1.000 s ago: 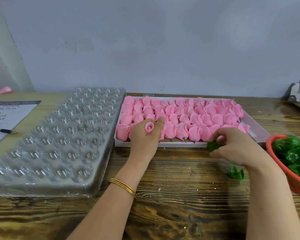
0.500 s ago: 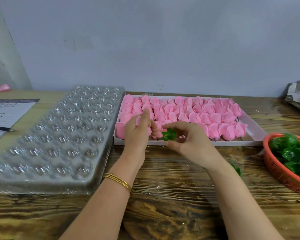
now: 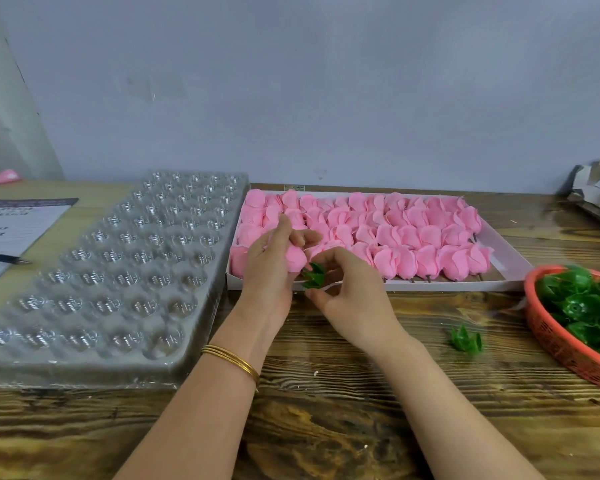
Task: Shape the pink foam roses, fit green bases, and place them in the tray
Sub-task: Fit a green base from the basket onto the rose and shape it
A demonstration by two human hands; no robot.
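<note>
Left grip (image 3: pixel 274 271): curled round a pink foam rose bud (image 3: pixel 297 259), over the near left corner of the white cardboard box (image 3: pixel 508 252).
Right grip (image 3: pixel 354 292): pinched a green leafy plastic base (image 3: pixel 314 277) just beneath that bud.
Clear dimpled plastic tray (image 3: pixel 118 271): left on the wooden counter (image 3: pixel 361 410).

No text is legible anywhere in view. The paper sheet (image 3: pixel 11 226) lying at the left edge of the table (image 3: pixel 326 393) carries a dark header band (image 3: pixel 25 202) with pale lettering and several printed lines beneath it, all too blurred to read. A small tag (image 3: pixel 293 187) at the table's far edge, just behind the white box (image 3: pixel 510 268), appears to bear dark marks, possibly print, but they are too small to make out.
</note>
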